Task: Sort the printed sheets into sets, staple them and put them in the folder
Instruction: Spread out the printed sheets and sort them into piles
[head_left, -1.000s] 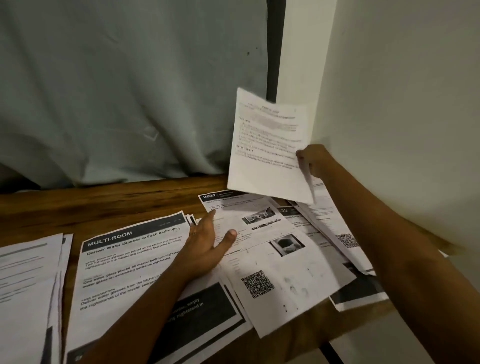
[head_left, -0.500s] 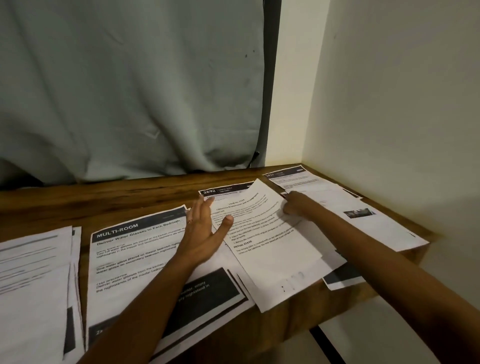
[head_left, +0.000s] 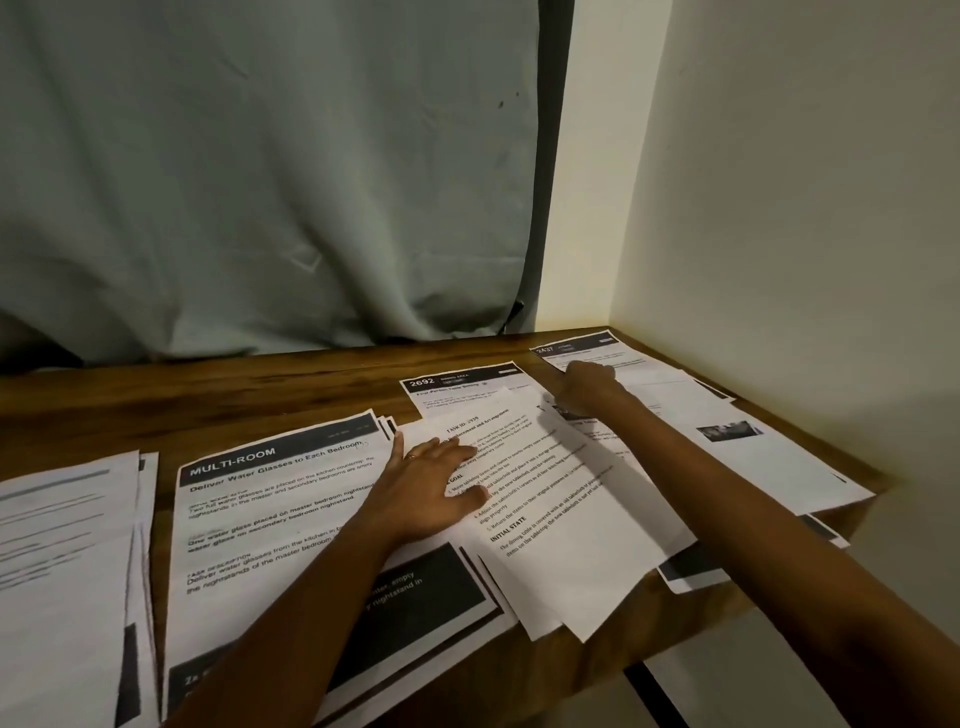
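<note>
1. The text sheet (head_left: 571, 525), centre frame, is pressed flat by the spread left hand (head_left: 428, 491).
2. The right hand (head_left: 584, 382) is laid on the upper-right pile (head_left: 753, 467); its grip cannot be told.
3. One sheet alone is to be lifted.

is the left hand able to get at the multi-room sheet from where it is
Probably yes: the left hand rests flat on the text sheet right beside the MULTI-ROOM sheet, whose top lies uncovered. Only its own forearm crosses that sheet.
</note>
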